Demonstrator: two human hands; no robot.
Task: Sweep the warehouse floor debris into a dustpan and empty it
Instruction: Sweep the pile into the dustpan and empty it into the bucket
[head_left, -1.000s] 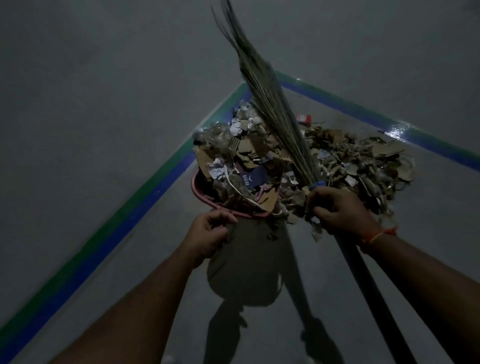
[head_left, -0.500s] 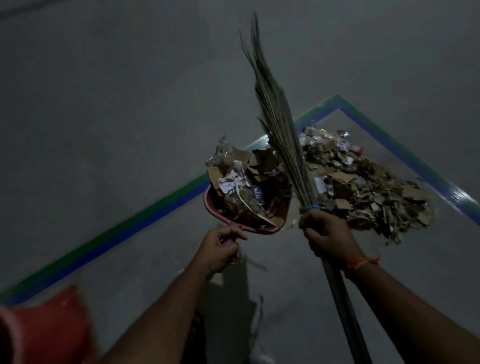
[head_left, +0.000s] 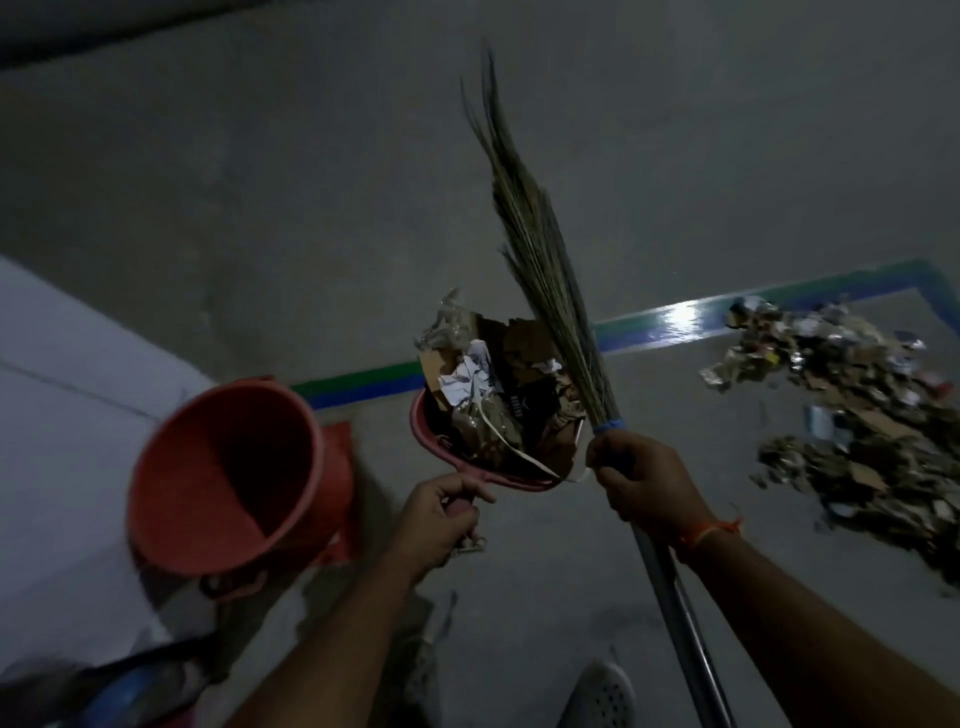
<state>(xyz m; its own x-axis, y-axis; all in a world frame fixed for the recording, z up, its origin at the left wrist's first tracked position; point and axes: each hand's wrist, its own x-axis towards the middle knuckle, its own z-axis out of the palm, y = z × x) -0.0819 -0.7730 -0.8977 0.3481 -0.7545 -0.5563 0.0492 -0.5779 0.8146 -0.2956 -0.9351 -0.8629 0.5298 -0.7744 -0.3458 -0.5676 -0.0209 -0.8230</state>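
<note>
The left hand grips the dustpan by its handle and holds it level off the floor, so its heap of cardboard and paper scraps stays in. The right hand is wrapped round the broom just below the blue binding, bristles lying against the load, probably to steady it. A red bucket sits open-mouthed just left (the likely dumping spot). Farther right, more debris lies inside the green-and-blue floor line.
</note>
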